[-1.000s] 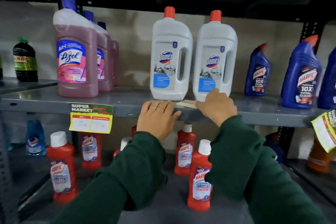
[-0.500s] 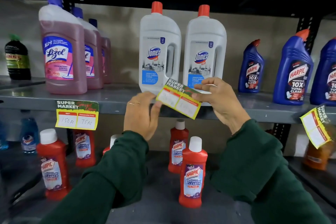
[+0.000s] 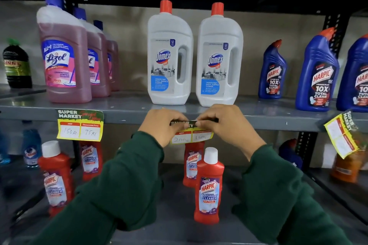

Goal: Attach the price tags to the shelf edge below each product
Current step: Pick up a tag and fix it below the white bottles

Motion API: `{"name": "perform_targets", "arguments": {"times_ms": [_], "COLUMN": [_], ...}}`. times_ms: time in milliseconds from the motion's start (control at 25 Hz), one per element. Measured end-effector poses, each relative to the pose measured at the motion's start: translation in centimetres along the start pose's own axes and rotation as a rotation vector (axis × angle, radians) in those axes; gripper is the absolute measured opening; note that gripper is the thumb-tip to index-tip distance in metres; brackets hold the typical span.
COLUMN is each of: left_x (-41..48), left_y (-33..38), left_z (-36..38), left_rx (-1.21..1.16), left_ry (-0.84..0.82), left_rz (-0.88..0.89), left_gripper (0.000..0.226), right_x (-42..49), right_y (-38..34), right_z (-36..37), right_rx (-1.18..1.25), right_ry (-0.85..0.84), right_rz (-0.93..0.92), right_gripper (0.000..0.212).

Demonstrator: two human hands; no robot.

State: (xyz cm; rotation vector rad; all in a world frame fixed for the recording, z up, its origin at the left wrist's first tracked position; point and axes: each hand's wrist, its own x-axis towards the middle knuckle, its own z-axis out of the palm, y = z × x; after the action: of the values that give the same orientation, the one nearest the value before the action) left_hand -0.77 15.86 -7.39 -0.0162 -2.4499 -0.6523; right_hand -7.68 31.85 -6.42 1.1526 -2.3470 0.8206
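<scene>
A yellow price tag (image 3: 191, 136) with "200" and "160" written on it hangs flat against the grey shelf edge (image 3: 123, 115), under two white Domex bottles (image 3: 169, 53). My left hand (image 3: 163, 125) and my right hand (image 3: 227, 123) both press on the tag's dark top strip, fingertips meeting in the middle. A second tag (image 3: 80, 125), marked 150 and 75, is stuck to the edge below the pink Lizol bottles (image 3: 63, 55). A third tag (image 3: 341, 135) hangs tilted at the right under the blue Harpic bottles (image 3: 316, 73).
Red Harpic bathroom cleaner bottles (image 3: 209, 189) stand on the lower shelf, right under my arms. A dark green bottle (image 3: 17, 65) sits at the far left. A black perforated upright (image 3: 334, 26) frames the shelf on the right.
The tag was lifted off the shelf top, held tilted in the air, and now lies flat against the shelf edge with both hands pressing its top strip.
</scene>
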Motion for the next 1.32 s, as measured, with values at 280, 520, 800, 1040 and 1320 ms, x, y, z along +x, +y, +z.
{"name": "perform_targets", "arguments": {"times_ms": [280, 520, 800, 1040, 1320], "left_x": [0.1, 1.1, 2.3, 2.2, 1.9], "left_y": [-0.2, 0.3, 1.1, 1.0, 0.7], "left_z": [2.2, 2.3, 1.1, 0.7, 1.4], "left_rx": [0.439, 0.413, 0.374, 0.115, 0.051], "left_ry": [0.211, 0.182, 0.135, 0.109, 0.157], "left_rz": [0.125, 0.193, 0.099, -0.022, -0.028], "left_gripper": [0.022, 0.022, 0.021, 0.016, 0.021], "right_x": [0.0, 0.5, 2.2, 2.3, 1.8], "right_y": [0.1, -0.8, -1.3, -0.6, -0.3], "right_z": [1.7, 1.5, 0.5, 0.2, 0.0], "right_rx": [-0.281, -0.321, -0.342, -0.154, -0.102], "right_ry": [0.179, 0.138, 0.071, 0.175, 0.19], "right_rz": [-0.036, 0.045, 0.146, 0.263, 0.295], "right_gripper": [0.022, 0.026, 0.033, 0.044, 0.065]}}
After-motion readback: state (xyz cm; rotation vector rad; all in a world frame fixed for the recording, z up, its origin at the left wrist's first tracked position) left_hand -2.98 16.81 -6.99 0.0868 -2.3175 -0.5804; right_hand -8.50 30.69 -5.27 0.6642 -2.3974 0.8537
